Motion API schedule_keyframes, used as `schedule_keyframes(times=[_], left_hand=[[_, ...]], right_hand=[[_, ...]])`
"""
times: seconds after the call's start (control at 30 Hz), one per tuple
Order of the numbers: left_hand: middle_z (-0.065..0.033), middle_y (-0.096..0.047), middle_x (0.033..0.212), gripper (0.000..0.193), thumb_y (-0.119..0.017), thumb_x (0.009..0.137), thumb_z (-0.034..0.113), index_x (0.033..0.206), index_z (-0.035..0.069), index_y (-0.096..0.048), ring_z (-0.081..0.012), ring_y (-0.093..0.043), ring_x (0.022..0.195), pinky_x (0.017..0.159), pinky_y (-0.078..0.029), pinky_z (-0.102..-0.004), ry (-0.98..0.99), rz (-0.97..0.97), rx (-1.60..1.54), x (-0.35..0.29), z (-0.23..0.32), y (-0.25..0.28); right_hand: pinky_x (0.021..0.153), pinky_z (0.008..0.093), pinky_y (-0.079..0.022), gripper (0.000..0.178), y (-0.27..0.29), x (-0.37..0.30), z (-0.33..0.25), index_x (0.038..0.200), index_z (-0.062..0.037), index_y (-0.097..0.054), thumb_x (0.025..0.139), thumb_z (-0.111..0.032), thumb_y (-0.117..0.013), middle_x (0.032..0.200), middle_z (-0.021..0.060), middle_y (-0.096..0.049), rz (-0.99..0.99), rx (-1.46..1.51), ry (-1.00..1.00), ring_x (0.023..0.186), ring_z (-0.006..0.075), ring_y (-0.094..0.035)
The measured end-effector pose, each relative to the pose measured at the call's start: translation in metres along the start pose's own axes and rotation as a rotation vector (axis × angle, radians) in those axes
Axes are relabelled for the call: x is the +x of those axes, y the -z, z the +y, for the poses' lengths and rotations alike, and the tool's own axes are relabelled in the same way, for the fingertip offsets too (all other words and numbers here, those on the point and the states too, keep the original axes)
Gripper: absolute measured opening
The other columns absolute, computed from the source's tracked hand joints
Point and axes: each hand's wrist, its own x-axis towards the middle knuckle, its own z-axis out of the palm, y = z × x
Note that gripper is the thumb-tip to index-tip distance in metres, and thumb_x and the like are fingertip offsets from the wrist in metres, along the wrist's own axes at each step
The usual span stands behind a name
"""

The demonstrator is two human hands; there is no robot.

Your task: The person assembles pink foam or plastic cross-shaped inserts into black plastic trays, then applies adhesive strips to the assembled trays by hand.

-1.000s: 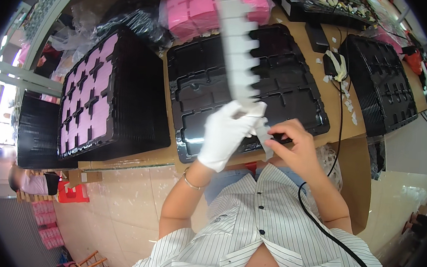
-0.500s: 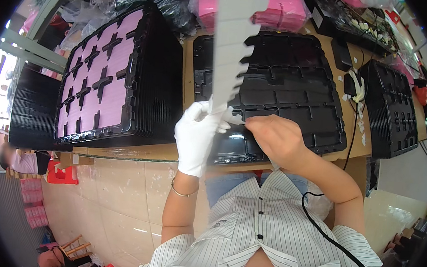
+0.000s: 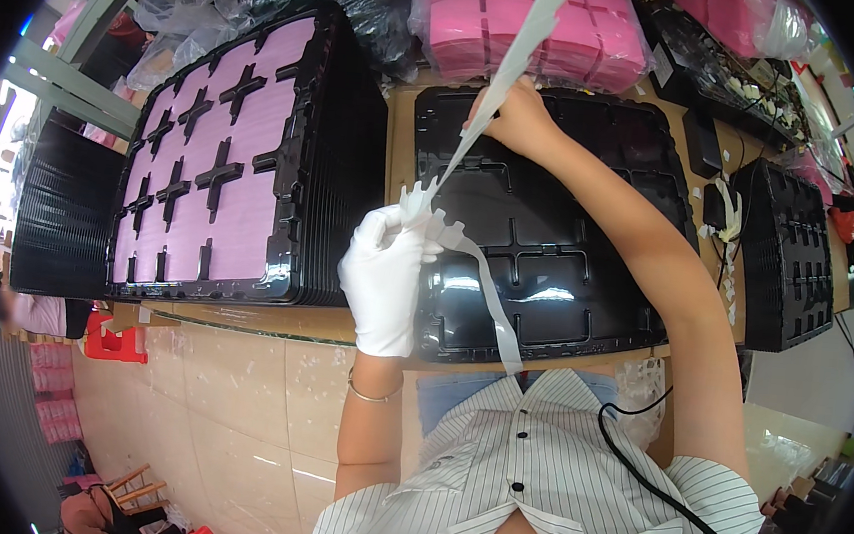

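Observation:
A long white strip (image 3: 516, 63) with one notched edge, like thin foam or film, runs from the far top edge down to my left hand (image 3: 383, 276). That hand wears a white glove and is closed on a bunched part of the strip, above the left edge of a black plastic tray (image 3: 584, 315). From its fingers a narrow tail (image 3: 494, 302) of the same material curves down toward my shirt. My bare right hand (image 3: 521, 121) is stretched out over the tray's far side, its fingers curled closed at the strip's edge; the fingertips are partly hidden behind it.
At left stands a tall stack of black trays (image 3: 300, 157) with pink sheets (image 3: 199, 164) inside the top one. Wrapped pink bundles (image 3: 526, 29) lie beyond. More black trays (image 3: 794, 256) stand at right, near loose white scraps (image 3: 729, 216). A black cable (image 3: 665, 492) crosses my shirt.
My right hand has moved from beside the left hand to the tray's far side. The strip now slants to the right, and a narrow tail hangs below my left hand.

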Motion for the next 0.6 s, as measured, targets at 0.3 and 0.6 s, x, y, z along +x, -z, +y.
schedule_keyframes(times=[0.3,0.6], left_hand=[[-0.0051,-0.066,0.085,0.013,-0.065,0.090,0.006,0.099,-0.002,-0.064,-0.0095,-0.064,0.068,0.063,-0.051,-0.0211,0.016,-0.012,-0.018,0.005,0.000,0.005],[-0.0047,-0.065,0.084,0.013,-0.065,0.090,0.005,0.100,-0.002,-0.063,-0.0093,-0.064,0.068,0.063,-0.051,-0.0210,0.003,-0.045,-0.033,0.005,0.000,0.002]], right_hand=[[0.083,0.0438,-0.051,0.017,-0.010,0.021,-0.006,0.074,-0.0087,-0.074,0.072,-0.025,-0.073,0.082,0.0135,-0.070,-0.194,0.060,-0.059,0.090,0.0332,-0.065],[0.077,0.0412,-0.053,0.018,0.003,0.017,-0.025,0.076,0.0000,-0.071,0.073,-0.018,-0.068,0.084,0.0212,-0.067,-0.217,-0.191,-0.028,0.082,0.0381,-0.065]])
